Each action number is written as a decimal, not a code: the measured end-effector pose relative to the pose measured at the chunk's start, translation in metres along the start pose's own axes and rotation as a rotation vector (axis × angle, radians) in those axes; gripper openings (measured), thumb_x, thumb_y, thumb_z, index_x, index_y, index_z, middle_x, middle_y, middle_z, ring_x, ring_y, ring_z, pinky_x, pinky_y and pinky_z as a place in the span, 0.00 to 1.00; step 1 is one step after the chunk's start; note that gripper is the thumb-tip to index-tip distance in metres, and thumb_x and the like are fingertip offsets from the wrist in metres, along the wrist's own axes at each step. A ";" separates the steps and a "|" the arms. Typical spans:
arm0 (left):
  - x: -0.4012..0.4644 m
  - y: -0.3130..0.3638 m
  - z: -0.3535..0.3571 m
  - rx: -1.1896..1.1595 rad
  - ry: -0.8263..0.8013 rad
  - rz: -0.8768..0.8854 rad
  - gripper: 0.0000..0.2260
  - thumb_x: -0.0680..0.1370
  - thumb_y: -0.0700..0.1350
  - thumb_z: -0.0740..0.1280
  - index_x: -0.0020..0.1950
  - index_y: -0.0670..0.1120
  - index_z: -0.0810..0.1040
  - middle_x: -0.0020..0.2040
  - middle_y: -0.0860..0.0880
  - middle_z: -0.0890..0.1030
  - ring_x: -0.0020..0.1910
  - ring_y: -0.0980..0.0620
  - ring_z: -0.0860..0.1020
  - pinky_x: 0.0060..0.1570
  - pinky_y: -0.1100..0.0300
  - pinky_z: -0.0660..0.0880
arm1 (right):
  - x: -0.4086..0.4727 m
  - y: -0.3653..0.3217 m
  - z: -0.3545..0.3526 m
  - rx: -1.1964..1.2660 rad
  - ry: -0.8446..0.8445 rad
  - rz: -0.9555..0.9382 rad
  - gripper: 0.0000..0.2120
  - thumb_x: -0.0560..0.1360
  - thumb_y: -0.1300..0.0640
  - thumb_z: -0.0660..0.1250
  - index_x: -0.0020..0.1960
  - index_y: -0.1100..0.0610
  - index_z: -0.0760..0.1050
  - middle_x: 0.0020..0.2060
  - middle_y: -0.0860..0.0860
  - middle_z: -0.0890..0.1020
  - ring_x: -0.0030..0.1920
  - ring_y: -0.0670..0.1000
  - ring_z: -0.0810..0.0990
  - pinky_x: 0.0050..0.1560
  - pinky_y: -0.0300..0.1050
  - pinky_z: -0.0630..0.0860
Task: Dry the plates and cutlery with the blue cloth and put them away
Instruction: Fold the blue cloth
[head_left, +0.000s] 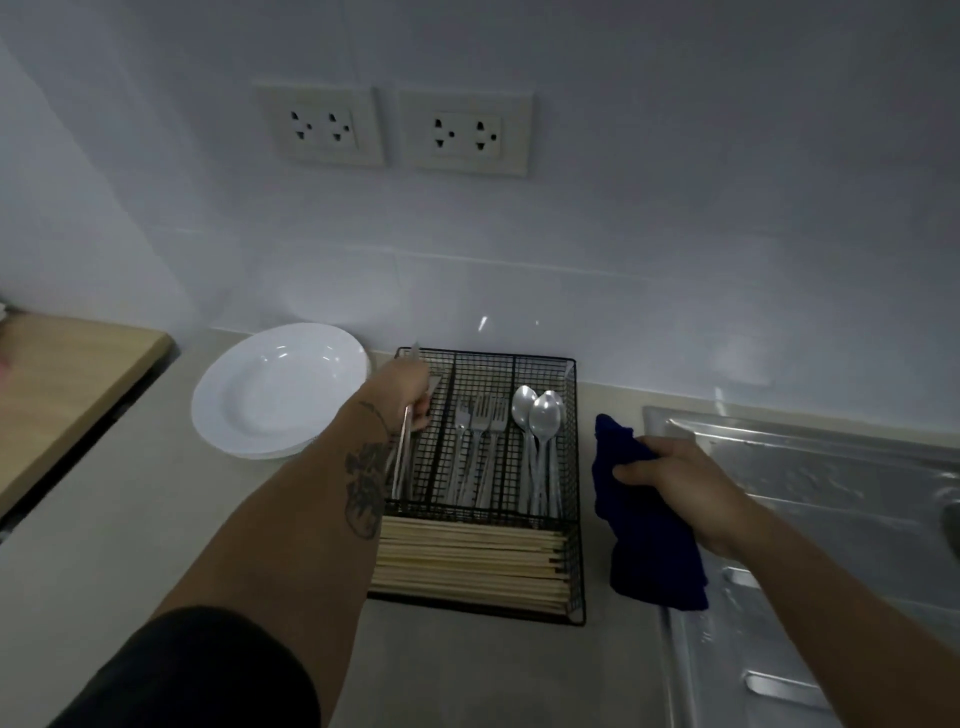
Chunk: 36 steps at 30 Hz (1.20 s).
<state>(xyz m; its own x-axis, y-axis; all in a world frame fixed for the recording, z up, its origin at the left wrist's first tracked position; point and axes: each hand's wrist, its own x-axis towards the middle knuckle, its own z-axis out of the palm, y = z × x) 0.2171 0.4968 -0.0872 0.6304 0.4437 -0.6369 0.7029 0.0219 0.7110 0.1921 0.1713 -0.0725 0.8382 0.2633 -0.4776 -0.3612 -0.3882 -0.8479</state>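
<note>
Left of centre: stacked white plates (280, 389) on the pale desk (130, 499). Centre: the left hand (408, 387) grips a knife (402, 452) over the leftmost compartment of a black wire tray (576, 493); forks (480, 441) fill the middle compartment, spoons (540, 431) the right, and chopsticks (467, 564) lie across the front one. Right of centre: the right hand (670, 478) clutches the blue cloth (649, 530), bunched and hanging beside the tray. Far right: a steel sink drainboard (831, 519).

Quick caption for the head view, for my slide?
Left hand lowers a knife into the wire cutlery tray; right hand grips the blue cloth.
</note>
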 end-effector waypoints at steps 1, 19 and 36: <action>0.000 -0.004 0.003 0.053 0.005 0.019 0.07 0.81 0.43 0.57 0.52 0.42 0.73 0.33 0.46 0.75 0.29 0.51 0.72 0.38 0.54 0.79 | 0.000 0.000 0.000 0.006 0.004 0.005 0.07 0.74 0.67 0.71 0.52 0.63 0.82 0.46 0.62 0.86 0.47 0.65 0.85 0.54 0.62 0.81; -0.147 -0.009 0.055 0.563 -0.328 0.466 0.10 0.78 0.41 0.67 0.58 0.48 0.79 0.54 0.44 0.82 0.54 0.46 0.82 0.52 0.52 0.81 | -0.090 0.005 -0.007 -0.003 -0.027 -0.034 0.18 0.74 0.68 0.67 0.62 0.55 0.74 0.54 0.58 0.82 0.54 0.59 0.81 0.54 0.53 0.79; -0.261 -0.111 0.144 0.395 -0.591 0.432 0.09 0.78 0.38 0.64 0.59 0.43 0.74 0.54 0.41 0.81 0.51 0.44 0.81 0.43 0.52 0.81 | -0.191 0.082 -0.038 -0.263 0.130 -0.150 0.17 0.71 0.66 0.74 0.57 0.56 0.76 0.47 0.54 0.84 0.47 0.52 0.83 0.46 0.46 0.82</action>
<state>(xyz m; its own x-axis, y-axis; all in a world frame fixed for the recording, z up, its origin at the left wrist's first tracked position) 0.0219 0.2492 -0.0432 0.8631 -0.2050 -0.4616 0.3537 -0.4070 0.8422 0.0181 0.0557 -0.0417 0.9252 0.2266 -0.3045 -0.1261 -0.5731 -0.8097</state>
